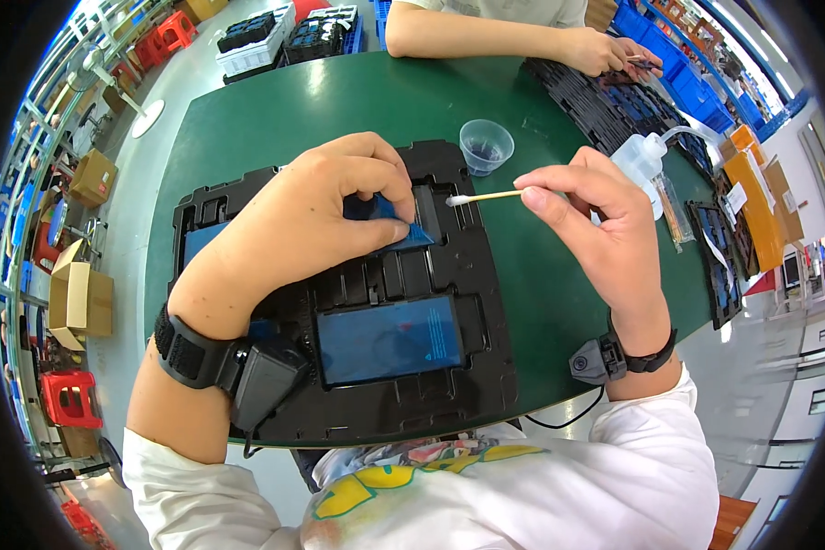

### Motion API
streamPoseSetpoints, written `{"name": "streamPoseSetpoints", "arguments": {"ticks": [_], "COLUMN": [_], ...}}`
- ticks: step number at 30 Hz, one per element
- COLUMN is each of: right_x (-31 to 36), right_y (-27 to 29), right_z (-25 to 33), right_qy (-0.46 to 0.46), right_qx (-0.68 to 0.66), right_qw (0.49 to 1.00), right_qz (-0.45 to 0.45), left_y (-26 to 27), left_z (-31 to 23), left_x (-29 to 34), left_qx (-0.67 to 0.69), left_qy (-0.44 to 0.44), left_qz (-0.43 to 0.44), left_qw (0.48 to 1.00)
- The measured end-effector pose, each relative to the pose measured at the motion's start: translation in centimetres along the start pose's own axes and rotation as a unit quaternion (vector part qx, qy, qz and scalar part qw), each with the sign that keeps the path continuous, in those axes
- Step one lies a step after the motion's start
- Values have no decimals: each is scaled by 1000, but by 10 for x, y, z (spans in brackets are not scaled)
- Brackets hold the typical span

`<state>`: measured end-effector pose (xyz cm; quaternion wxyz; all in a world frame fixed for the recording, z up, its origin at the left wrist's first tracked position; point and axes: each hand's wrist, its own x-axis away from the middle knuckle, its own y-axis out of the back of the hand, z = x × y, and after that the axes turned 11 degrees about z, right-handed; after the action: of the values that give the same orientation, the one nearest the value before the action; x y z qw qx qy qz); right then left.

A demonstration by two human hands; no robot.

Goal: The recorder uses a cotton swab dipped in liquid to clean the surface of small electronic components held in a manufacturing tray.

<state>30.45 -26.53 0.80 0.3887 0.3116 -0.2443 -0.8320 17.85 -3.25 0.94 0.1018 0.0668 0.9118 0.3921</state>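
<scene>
My left hand [325, 202] is over the upper part of a black plastic tray [495, 353], thumb and fingers pinching a piece of blue film [416, 236] by its raised edge. Much of what lies under that hand is hidden. Between the thumb and fingertips of my right hand [605, 220] is a cotton swab [490, 195] with a wooden stick. Its white tip points left, just above the tray's right side. In the tray's near pocket lies a flat rectangular screen panel [390, 341] with a blue surface. Another blue panel [202, 243] shows partly at the left.
A clear plastic cup [486, 147] stands beyond the tray on the green table [339, 101]. A squeeze bottle [640, 158] and a bag of swabs [674, 215] are at the right. Across the table, a co-worker's hands [610, 53] work above stacked black trays [605, 101].
</scene>
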Motion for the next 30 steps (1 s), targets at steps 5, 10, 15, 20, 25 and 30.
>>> {"name": "streamPoseSetpoints", "arguments": {"ticks": [5, 10, 15, 20, 25, 30], "right_x": [-9, -10, -12, -12, -12, -13], "right_y": [-8, -12, -16, -13, -8, -15], "right_z": [2, -1, -3, -6, -6, -9], "right_qy": [35, 34, 35, 18, 44, 54], "right_qx": [19, 14, 23, 31, 2, 0], "right_qw": [999, 999, 999, 999, 999, 998], "right_qz": [-5, -11, -5, 15, 20, -13], "left_y": [2, 5, 4, 5, 6, 5], "left_z": [-1, -7, -1, -3, -4, -3], "left_x": [1, 0, 1, 1, 1, 1], "left_qx": [34, 33, 22, 32, 39, 43], "left_qy": [31, 52, 38, 54, 51, 46], "left_qz": [25, 34, 30, 40, 37, 34], "left_qw": [999, 998, 999, 997, 997, 997]}}
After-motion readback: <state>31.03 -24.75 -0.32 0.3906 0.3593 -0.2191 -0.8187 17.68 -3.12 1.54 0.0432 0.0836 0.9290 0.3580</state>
